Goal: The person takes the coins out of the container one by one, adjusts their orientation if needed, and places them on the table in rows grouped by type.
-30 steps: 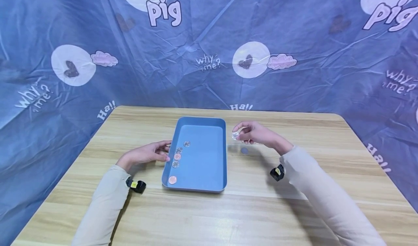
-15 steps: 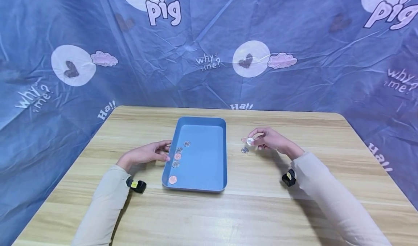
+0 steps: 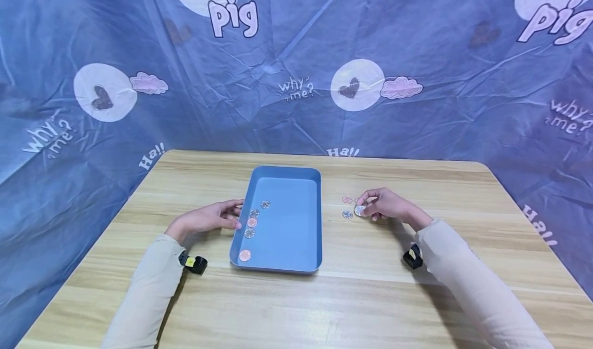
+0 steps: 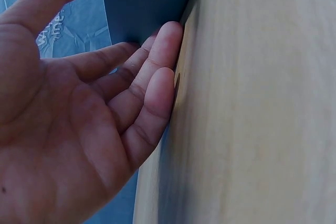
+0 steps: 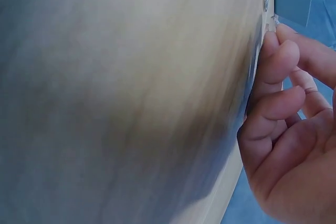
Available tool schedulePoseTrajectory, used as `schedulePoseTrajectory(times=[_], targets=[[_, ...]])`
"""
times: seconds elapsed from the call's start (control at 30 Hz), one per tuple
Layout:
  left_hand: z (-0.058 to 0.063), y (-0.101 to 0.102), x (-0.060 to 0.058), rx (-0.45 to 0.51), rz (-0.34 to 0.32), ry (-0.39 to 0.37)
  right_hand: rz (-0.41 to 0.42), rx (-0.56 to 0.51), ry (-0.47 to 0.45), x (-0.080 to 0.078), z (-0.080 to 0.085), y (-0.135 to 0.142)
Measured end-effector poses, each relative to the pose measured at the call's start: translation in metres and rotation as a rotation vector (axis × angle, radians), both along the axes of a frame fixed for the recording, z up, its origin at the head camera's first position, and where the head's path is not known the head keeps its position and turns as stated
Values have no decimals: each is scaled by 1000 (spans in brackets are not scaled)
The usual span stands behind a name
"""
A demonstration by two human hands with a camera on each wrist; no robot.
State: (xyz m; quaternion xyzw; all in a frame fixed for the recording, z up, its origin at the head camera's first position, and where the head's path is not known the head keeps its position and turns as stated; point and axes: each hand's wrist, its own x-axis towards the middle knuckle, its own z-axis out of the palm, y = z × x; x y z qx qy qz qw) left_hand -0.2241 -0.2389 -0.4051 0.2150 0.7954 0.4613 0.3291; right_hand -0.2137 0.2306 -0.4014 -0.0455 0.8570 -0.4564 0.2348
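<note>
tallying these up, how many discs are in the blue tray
5, toward its left side, far to near: silver disc, second silver disc, pink disc, third silver disc, second pink disc. None looks hidden.

The head view is bright and even, with pale glare on the table (image 3: 319, 318) at bottom centre and soft shadows beside my sleeves (image 3: 148, 292). Both wrist views look dimmer; below my right hand (image 5: 299, 150), a dark shadow falls lower centre.

There are one blue tray (image 3: 292, 225), five discs (image 3: 245, 255) inside (two pink, three grey), at least four discs outside (image 3: 347, 214), one left hand (image 3: 208, 219) and one right hand (image 3: 384, 203).
</note>
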Motion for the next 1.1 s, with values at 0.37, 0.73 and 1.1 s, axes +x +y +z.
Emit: schedulePoseTrajectory(times=[0.37,0.73,1.1], targets=[[0,-2,0,-4,-9,10,34,23,-10,3,1,-2],[0,-1,0,-1,-11,9,66,79,-7,2,1,-3],[1,-1,0,-3,-17,16,79,105,23,3,-1,-3]])
